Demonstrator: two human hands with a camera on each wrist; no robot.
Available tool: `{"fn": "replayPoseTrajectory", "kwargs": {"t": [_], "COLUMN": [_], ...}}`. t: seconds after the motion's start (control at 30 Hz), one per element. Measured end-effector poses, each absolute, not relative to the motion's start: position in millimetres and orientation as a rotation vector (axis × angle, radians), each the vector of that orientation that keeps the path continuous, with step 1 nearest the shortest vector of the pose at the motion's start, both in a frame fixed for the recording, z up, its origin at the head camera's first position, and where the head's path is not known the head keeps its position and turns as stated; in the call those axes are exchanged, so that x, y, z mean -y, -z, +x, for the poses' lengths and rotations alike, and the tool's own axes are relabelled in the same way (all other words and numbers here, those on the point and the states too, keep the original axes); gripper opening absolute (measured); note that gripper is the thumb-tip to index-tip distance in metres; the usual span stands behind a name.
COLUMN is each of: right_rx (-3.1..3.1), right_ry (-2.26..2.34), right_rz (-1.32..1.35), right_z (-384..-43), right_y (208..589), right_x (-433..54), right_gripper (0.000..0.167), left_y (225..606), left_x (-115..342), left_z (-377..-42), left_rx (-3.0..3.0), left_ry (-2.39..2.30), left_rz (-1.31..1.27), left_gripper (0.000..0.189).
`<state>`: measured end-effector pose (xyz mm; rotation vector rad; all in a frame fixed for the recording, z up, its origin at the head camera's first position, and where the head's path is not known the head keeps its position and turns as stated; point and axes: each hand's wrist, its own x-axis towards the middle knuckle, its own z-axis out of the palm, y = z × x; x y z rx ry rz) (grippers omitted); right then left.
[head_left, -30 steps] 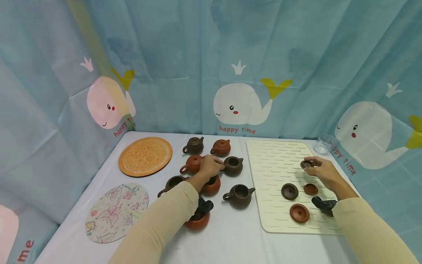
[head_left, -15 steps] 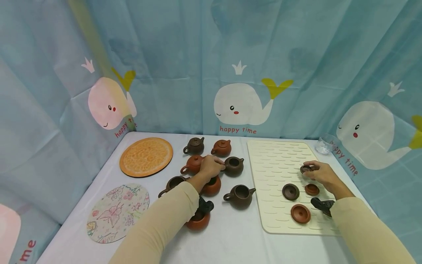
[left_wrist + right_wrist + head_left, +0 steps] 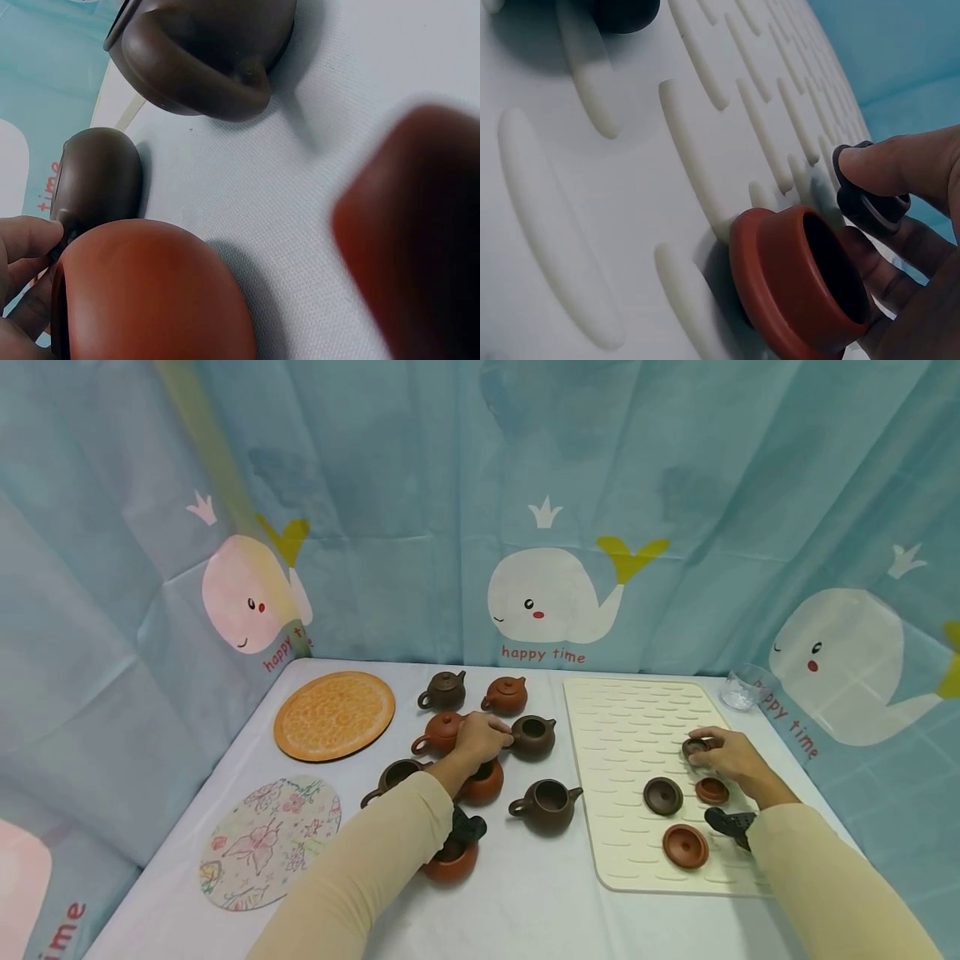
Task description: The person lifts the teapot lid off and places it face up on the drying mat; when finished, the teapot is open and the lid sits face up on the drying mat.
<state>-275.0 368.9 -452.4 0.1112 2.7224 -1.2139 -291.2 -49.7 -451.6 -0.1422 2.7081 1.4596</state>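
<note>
The right hand [image 3: 731, 756] pinches a small dark teapot lid [image 3: 696, 747] between thumb and fingers, low over the ribbed cream drying mat [image 3: 630, 718] on the right of the bench [image 3: 525, 902]. Just beside it on the mat lie a small red-brown lid [image 3: 711, 790], a dark brown lid [image 3: 663, 795] and a larger reddish lid [image 3: 685, 846]. The left hand [image 3: 480, 739] curls its fingers over an open reddish teapot [image 3: 480, 781], fingertips near a dark brown teapot [image 3: 534, 737], among other clay teapots.
</note>
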Motion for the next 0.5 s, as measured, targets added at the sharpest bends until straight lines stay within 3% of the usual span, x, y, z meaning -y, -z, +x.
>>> {"fn": "replayPoseTrajectory", "kwargs": {"t": [0.5], "right_rx": [-2.846], "right_ry": [1.077], "right_rz": [-0.008], "right_z": [-279.0], "right_y": [461.4], "right_x": [-366.3], "right_gripper": [0.050], "left_y": [448.5], "left_x": [49.3], "left_z": [-290.0], "left_rx": [-2.709], "left_ry": [-1.446], "left_rz": [-0.154], "left_gripper": [0.005]}}
